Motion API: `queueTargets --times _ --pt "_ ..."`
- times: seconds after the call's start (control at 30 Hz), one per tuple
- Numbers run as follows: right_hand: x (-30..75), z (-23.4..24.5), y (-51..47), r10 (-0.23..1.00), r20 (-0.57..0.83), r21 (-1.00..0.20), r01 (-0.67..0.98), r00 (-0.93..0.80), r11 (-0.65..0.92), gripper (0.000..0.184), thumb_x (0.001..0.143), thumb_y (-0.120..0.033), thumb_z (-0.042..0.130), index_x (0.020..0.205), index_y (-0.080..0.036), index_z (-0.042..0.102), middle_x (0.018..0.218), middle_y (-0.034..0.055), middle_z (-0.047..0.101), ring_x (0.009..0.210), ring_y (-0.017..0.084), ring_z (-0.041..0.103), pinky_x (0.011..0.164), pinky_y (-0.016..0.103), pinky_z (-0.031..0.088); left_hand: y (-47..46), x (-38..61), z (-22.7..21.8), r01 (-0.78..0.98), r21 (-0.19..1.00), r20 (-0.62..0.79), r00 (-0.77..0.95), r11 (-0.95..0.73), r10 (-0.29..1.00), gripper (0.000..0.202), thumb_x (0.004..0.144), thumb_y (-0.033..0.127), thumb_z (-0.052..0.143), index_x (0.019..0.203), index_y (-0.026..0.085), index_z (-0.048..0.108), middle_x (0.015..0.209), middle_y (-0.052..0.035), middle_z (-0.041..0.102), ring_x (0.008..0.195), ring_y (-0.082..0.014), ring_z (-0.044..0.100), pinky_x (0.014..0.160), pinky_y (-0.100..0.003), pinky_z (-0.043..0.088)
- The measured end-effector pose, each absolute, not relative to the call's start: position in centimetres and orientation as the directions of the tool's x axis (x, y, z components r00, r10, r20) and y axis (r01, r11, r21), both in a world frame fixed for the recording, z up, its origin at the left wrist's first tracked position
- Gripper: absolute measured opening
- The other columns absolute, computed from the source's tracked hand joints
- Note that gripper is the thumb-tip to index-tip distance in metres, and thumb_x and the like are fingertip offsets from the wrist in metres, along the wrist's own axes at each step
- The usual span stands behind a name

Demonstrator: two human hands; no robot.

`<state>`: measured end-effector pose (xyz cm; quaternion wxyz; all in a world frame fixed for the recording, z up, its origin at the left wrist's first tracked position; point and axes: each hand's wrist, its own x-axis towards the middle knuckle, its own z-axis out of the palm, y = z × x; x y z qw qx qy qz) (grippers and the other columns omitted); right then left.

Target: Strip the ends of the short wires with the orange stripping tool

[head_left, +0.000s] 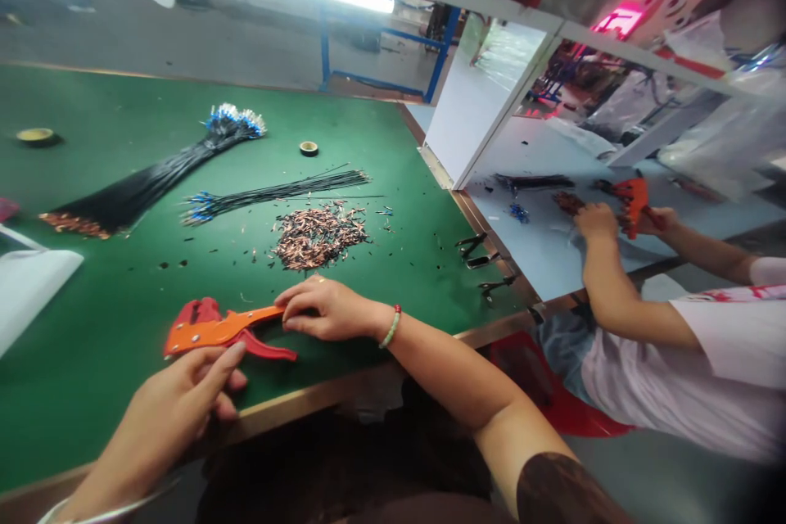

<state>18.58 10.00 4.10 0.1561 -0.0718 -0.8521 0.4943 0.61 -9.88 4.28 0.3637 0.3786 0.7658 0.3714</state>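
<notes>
An orange and red wire stripper [205, 332] lies on the green tabletop close to its front edge, jaws pointing left. My right hand [328, 309], with a beaded bracelet at the wrist, has its fingers closed around the end of the orange handle. My left hand [184, 393] is just below the tool's body, fingers loosely curled and apart, thumb by the red lever; I see nothing held in it. Beyond the tool lies a heap of copper-tipped wire scraps [316, 236]. Behind that heap is a thin bundle of black wires [288, 187] with blue ends.
A thick bundle of black wires [160, 176] fans out at the left. Two tape rolls, one a small roll [309, 148], sit farther back. Black metal clips [482, 259] line the right edge. Past a white divider [485, 90], a co-worker's hand [595, 221] is near another orange tool [632, 203].
</notes>
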Motion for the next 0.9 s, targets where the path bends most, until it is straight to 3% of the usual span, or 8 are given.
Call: queueTargets --times 0.1,0.17,0.3,0.43,0.57,0.63,0.73,0.9 --pt "18.2 3.8 9.3 0.277 0.114 -0.969 -0.045 -0.954 0.242 0.005 0.092 -0.014 0.077 0.087 -0.017 0.078 0.124 0.0084 0.078 0.117 0.017 0.071 0.109 0.032 0.050 -9.7 2.5 6.3 -0.145 0.815 -0.557 -0.466 0.562 0.688 0.049 0.075 0.059 0.081 0.105 0.021 0.073 0.082 -0.0084 0.077 0.067 -0.0235 0.074 0.052 -0.029 0.056" --pt "18.1 3.4 9.1 0.270 0.031 -0.998 -0.017 -0.962 0.054 0.005 0.091 -0.016 0.078 0.086 -0.017 0.079 0.123 0.0068 0.078 0.110 0.015 0.072 0.102 0.027 0.053 -9.5 3.2 7.1 -0.271 0.781 -0.617 -0.473 0.563 0.629 0.050 0.067 0.055 0.086 0.100 0.020 0.070 0.078 -0.0052 0.073 0.061 -0.0187 0.068 0.050 -0.026 0.054" --pt "18.0 2.6 9.2 0.233 -0.102 -0.968 0.042 -0.967 -0.248 0.016 0.089 -0.031 0.082 0.092 -0.015 0.080 0.126 0.0076 0.075 0.073 0.007 0.064 0.073 0.021 0.056 -9.1 3.6 6.8 -0.203 0.767 -0.631 -0.410 0.608 0.659 0.058 0.057 0.058 0.091 0.092 0.018 0.066 0.056 0.0024 0.058 0.043 -0.0110 0.048 0.039 -0.019 0.033" --pt "18.2 2.7 9.8 0.174 -0.064 -0.954 0.010 -0.983 -0.299 0.026 0.082 -0.038 0.089 0.091 -0.015 0.080 0.120 0.0066 0.075 0.080 0.009 0.065 0.078 0.021 0.056 -8.5 3.4 5.6 -0.144 0.787 -0.609 -0.336 0.600 0.718 0.055 0.059 0.056 0.091 0.090 0.017 0.068 0.053 0.0045 0.055 0.039 -0.0080 0.039 0.038 -0.019 0.026" --pt "18.9 4.1 10.1 0.136 -0.035 -0.950 -0.010 -0.990 -0.312 0.033 0.083 -0.045 0.088 0.092 -0.015 0.078 0.100 0.0044 0.076 0.080 0.011 0.068 0.080 0.024 0.057 -7.7 3.0 5.6 -0.254 0.824 -0.565 -0.320 0.506 0.760 0.048 0.060 0.043 0.090 0.096 0.019 0.069 0.069 0.0019 0.066 0.053 -0.0127 0.058 0.047 -0.021 0.046" --pt "19.5 5.0 10.3 0.202 0.017 -0.948 -0.080 -0.979 -0.309 0.034 0.087 -0.047 0.083 0.094 -0.015 0.077 0.094 0.0041 0.076 0.077 0.011 0.068 0.078 0.026 0.057 -7.3 2.8 5.9 -0.272 0.857 -0.509 -0.307 0.438 0.804 0.046 0.062 0.038 0.089 0.100 0.021 0.069 0.088 -0.0027 0.075 0.076 -0.0201 0.072 0.063 -0.027 0.059" --pt "20.3 6.1 11.2 0.466 0.106 -0.942 -0.239 -0.879 -0.236 0.031 0.088 -0.048 0.079 0.091 -0.017 0.074 0.078 0.0005 0.072 0.067 0.011 0.063 0.068 0.025 0.053 -6.6 3.1 6.4 -0.394 0.846 -0.466 -0.217 0.360 0.858 0.047 0.067 0.035 0.086 0.111 0.023 0.071 0.117 -0.0080 0.077 0.105 -0.0306 0.076 0.084 -0.040 0.066" --pt "20.8 6.4 13.3 0.774 0.155 -0.896 -0.417 -0.615 -0.152 0.026 0.083 -0.045 0.079 0.089 -0.020 0.071 0.056 -0.0084 0.050 0.050 0.008 0.044 0.051 0.024 0.039 -4.4 4.6 7.6 -0.632 0.700 -0.569 -0.214 0.332 0.794 0.044 0.066 0.019 0.080 0.110 0.023 0.073 0.114 -0.0076 0.079 0.091 -0.0254 0.079 0.082 -0.036 0.069"
